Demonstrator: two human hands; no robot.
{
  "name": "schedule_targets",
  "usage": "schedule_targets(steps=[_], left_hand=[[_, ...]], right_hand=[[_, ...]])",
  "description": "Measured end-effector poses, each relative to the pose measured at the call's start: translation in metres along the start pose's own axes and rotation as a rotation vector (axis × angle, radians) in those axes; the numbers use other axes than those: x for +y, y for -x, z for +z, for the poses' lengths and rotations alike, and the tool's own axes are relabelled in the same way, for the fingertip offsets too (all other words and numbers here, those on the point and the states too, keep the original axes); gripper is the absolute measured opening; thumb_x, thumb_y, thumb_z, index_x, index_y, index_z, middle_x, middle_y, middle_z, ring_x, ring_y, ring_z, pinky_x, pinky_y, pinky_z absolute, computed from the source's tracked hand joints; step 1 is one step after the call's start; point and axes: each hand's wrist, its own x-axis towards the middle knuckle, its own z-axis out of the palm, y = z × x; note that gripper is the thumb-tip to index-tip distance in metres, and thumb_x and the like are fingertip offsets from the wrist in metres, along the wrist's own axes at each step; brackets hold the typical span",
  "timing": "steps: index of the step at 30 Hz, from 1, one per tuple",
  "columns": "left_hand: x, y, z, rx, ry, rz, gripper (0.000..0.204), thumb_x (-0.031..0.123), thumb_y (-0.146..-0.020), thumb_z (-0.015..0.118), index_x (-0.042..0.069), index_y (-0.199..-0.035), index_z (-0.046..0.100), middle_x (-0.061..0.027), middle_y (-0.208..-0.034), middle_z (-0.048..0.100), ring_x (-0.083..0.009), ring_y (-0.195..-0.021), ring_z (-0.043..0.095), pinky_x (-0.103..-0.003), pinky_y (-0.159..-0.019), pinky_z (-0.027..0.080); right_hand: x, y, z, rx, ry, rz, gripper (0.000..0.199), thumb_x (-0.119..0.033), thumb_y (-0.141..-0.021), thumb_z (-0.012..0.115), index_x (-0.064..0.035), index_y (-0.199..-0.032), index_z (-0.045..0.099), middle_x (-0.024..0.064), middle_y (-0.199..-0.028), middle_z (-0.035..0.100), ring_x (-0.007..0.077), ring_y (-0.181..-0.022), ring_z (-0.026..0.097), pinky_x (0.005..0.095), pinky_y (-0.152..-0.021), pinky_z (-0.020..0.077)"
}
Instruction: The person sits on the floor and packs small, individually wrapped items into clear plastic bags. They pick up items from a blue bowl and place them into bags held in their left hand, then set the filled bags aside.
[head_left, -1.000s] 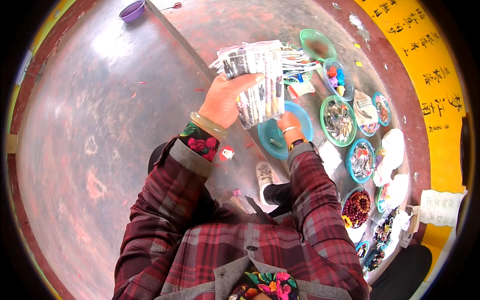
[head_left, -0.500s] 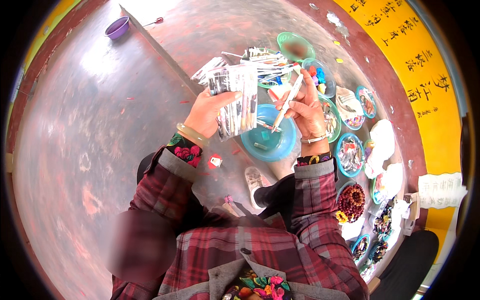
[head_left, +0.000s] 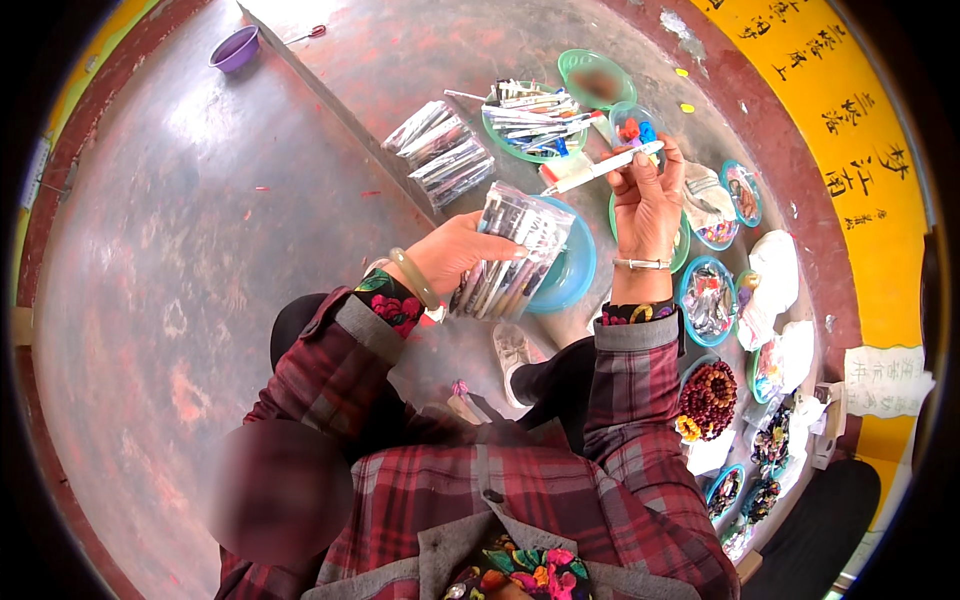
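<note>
My left hand (head_left: pixel 452 254) is closed on a clear plastic bag of pens (head_left: pixel 512 250), the thumb lying across its front. The bag hangs tilted over a blue basin (head_left: pixel 578 262) and hides much of it. In my right hand (head_left: pixel 648 195) a white pen (head_left: pixel 605 167) is pinched between thumb and fingers, its thin end pointing left toward the bag's upper end. The pen and the bag are apart. Past my hands, a green basket (head_left: pixel 497 128) holds many loose pens (head_left: pixel 540 120). Filled clear bags of pens (head_left: pixel 440 153) lie on the floor to its left.
Basins and baskets of small goods line the right side, among them a blue basket of packets (head_left: pixel 708 300) and a heap of dark red beads (head_left: pixel 708 402). A green lid or dish (head_left: pixel 597 78) lies at the back. A purple basin (head_left: pixel 235 50) stands far left, near red-handled scissors (head_left: pixel 308 35).
My left hand has brought the bag nearer and to the right, uncovering the bags on the floor. My right hand has moved right, and the pen has turned from steep to nearly level.
</note>
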Motion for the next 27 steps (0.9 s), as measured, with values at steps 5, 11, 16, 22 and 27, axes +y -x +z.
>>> schedule_targets(steps=[5, 11, 16, 22, 27], left_hand=[[-0.006, -0.002, -0.003, -0.021, -0.04, -0.023, 0.035, 0.005, -0.079, 0.062, -0.001, -0.113, 0.053, -0.0057, -0.103, 0.061, -0.0129, -0.088, 0.058, -0.028, -0.081, 0.046], [-0.006, -0.002, -0.005, -0.037, -0.05, -0.037, 0.036, 0.005, -0.079, 0.063, -0.002, -0.112, 0.052, -0.0055, -0.103, 0.061, -0.0124, -0.088, 0.058, -0.028, -0.081, 0.046], [-0.011, -0.002, -0.006, -0.047, -0.057, -0.082, 0.036, 0.005, -0.078, 0.063, -0.003, -0.112, 0.052, -0.0055, -0.101, 0.061, -0.0125, -0.088, 0.058, -0.028, -0.081, 0.046], [-0.014, -0.003, -0.008, -0.065, -0.046, -0.125, 0.038, 0.006, -0.078, 0.064, -0.002, -0.113, 0.052, -0.0065, -0.102, 0.061, -0.0134, -0.091, 0.058, -0.029, -0.083, 0.045], [-0.012, -0.001, -0.004, -0.096, -0.038, -0.17, 0.04, 0.008, -0.078, 0.064, -0.002, -0.115, 0.051, -0.0073, -0.104, 0.06, -0.0142, -0.092, 0.058, -0.029, -0.084, 0.045]], right_hand=[[0.004, 0.002, 0.004, 0.006, 0.098, 0.071, 0.038, -0.005, -0.085, 0.057, -0.0077, -0.12, 0.04, 0.0084, -0.083, 0.063, 0.017, -0.072, 0.063, 0.0253, -0.06, 0.0541], [0.008, 0.007, 0.015, -0.064, 0.104, 0.194, 0.037, -0.004, -0.086, 0.056, -0.0075, -0.119, 0.04, 0.0096, -0.083, 0.063, 0.0208, -0.072, 0.065, 0.0247, -0.058, 0.0545], [0.014, 0.006, 0.01, -0.066, 0.147, 0.205, 0.037, -0.003, -0.085, 0.056, -0.0074, -0.119, 0.041, 0.0097, -0.082, 0.063, 0.0213, -0.072, 0.065, 0.0241, -0.058, 0.054], [0.01, 0.009, 0.015, -0.065, 0.195, 0.194, 0.037, -0.003, -0.085, 0.056, -0.0076, -0.119, 0.042, 0.0095, -0.082, 0.063, 0.0194, -0.072, 0.065, 0.0238, -0.056, 0.053], [0.01, 0.008, 0.012, -0.113, 0.201, 0.233, 0.037, -0.002, -0.084, 0.056, -0.0073, -0.118, 0.042, 0.0101, -0.081, 0.063, 0.018, -0.071, 0.064, 0.0232, -0.056, 0.0534]])
